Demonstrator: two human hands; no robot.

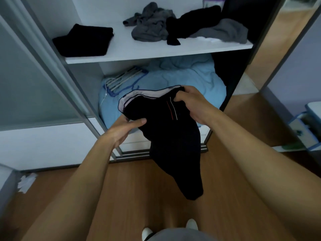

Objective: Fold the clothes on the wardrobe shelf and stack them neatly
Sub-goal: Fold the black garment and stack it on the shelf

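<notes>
Black, limp shorts (166, 136) hang in front of the wardrobe shelf (156, 51), the left hand (125, 129) and right hand (192, 103) each gripping the waistband. They look light and floppy; the waistband corners seem the best hold.

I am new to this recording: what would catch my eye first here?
A black garment hangs at the centre, gripped at its top by the left hand and right hand. On the shelf above lie a folded black pile and a crumpled heap.

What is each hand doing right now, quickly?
Left hand: closed, holding the black garment.
Right hand: closed, holding the same garment.
</notes>
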